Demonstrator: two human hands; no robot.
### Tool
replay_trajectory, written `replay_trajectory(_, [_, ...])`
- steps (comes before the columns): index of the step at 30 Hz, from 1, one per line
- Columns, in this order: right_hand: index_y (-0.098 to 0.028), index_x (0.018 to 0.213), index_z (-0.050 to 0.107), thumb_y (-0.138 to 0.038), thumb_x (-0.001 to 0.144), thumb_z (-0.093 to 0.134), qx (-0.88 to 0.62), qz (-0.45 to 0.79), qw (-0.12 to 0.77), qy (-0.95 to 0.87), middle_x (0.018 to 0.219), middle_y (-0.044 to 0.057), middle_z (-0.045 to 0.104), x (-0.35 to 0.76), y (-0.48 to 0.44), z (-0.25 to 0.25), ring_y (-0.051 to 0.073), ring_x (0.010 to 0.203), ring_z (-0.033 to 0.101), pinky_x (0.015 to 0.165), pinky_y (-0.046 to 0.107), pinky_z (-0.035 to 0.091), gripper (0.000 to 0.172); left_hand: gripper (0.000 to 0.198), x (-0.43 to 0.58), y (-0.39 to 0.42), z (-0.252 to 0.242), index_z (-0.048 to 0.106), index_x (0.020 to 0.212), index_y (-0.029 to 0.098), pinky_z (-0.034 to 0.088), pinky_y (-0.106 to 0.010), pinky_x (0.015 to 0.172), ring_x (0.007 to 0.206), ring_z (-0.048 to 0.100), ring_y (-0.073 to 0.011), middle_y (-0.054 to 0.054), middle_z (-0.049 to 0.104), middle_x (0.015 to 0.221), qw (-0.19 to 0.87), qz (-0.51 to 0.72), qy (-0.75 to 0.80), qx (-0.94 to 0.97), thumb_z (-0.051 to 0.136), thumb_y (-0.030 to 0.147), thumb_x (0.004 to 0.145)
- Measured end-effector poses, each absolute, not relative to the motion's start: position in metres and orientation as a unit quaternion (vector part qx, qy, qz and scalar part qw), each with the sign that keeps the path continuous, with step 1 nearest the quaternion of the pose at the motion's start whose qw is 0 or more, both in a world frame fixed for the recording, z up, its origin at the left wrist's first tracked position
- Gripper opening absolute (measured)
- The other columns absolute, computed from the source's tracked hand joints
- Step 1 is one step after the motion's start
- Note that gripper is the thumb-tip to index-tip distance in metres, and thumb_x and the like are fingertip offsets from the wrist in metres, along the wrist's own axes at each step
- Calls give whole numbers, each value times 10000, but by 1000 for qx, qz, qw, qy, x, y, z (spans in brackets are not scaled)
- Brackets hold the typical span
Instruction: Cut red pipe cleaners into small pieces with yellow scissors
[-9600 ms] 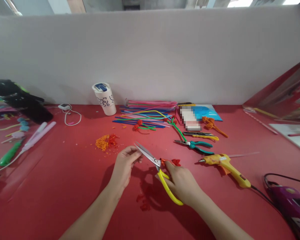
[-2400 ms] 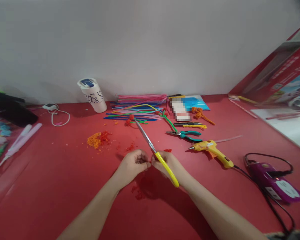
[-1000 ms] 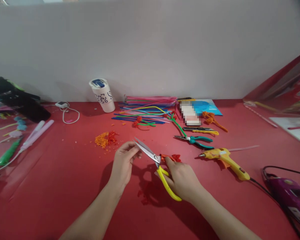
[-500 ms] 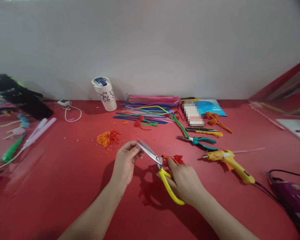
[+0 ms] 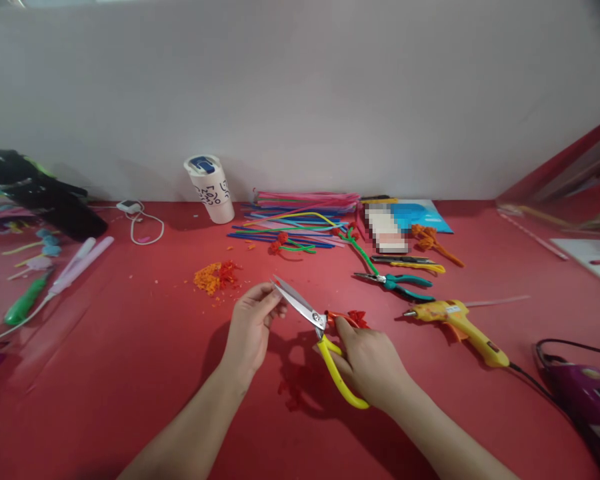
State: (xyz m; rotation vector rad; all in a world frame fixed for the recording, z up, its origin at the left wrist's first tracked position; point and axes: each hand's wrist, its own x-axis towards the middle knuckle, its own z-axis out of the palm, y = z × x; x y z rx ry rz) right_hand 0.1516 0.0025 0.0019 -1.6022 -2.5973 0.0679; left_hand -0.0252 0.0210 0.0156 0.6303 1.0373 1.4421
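Note:
My right hand [image 5: 373, 360] grips a pair of scissors [image 5: 339, 373] by the yellow handle. The blades point up and left, slightly parted. At their tips my left hand [image 5: 253, 323] pinches a small red fuzzy piece [image 5: 278, 283], mostly covered by the fingers and a blade. Just beyond my right hand lie red fuzzy pieces [image 5: 359, 319], partly hidden by it. More red scraps [image 5: 293, 395] lie on the table below the scissors. To the left is a pile of orange and red fuzzy clippings [image 5: 210, 277].
Pipe cleaners [image 5: 300, 217] lie along the wall beside a white tumbler [image 5: 213, 190]. Pliers [image 5: 400, 283] hold a green stem. A yellow glue gun [image 5: 460, 323] and a purple device [image 5: 580, 400] are at right. At left are a black bottle [image 5: 50, 200] and a green-handled tool [image 5: 29, 300].
Both hands and the scissors stay almost where they were. The scissor blades look marginally shifted; nothing else on the table has moved.

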Motion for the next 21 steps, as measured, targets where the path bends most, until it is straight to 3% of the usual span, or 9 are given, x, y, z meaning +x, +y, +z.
replay_trajectory(12, [-167,758,459,-538,807,214,-531,19,32,-846,500,43,574,150,2,3,162,408,520,417,260,115,447,58,-26,20,14,586,663,143,378,-164,494,495,487,-48,25,558,581,589,618,448,265,613,182,630])
replay_trajectory(21, [-178,706,466,-519,788,290,-553,50,33,-831,497,38,561,153,4,2,153,411,495,420,251,121,392,67,-26,22,16,588,651,143,380,-166,500,499,484,-47,22,568,583,584,618,449,276,610,203,634])
